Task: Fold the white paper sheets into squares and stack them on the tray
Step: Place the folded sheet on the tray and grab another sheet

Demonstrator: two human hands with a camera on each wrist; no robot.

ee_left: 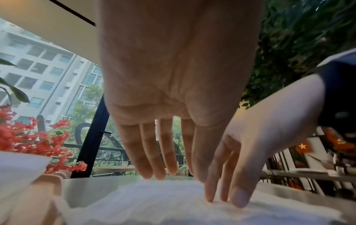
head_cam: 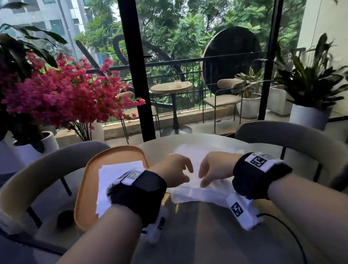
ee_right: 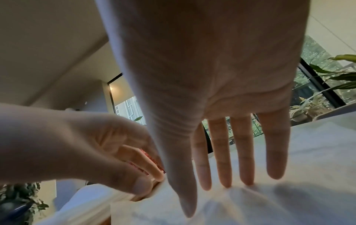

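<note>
1. Two hands work side by side over the white paper sheet (head_cam: 198, 191) on the round table (head_cam: 203, 233), directly in front of me.
2. My left hand (head_cam: 171, 171) is at the sheet's left part. In the right wrist view its thumb and fingers pinch a raised fold of the sheet (ee_right: 123, 196).
3. My right hand (head_cam: 214, 170) is just beside the left one, fingers extended downward. In the right wrist view its fingertips (ee_right: 227, 181) touch the sheet and the paper creases under them.
4. The sheet lies under both hands, reaching beyond them toward the table's far edge and toward me.
5. The orange tray (head_cam: 87, 179) sits on the table to the left of the sheet, close to it. My left wrist band overlaps it in the head view. Folded white paper (head_cam: 117, 176) already lies on the tray.
6. Head view only: the tray, its paper, the table outline and both wrist bands. The finger contact on the sheet is blurred there.
7. Left wrist view only: my left palm (ee_left: 173, 79) from below, with fingers hanging toward the sheet (ee_left: 154, 202), and my right hand (ee_left: 250, 149) touching the sheet with its fingertips.
8. Right wrist view only: the pinch of my left hand on the fold.
</note>
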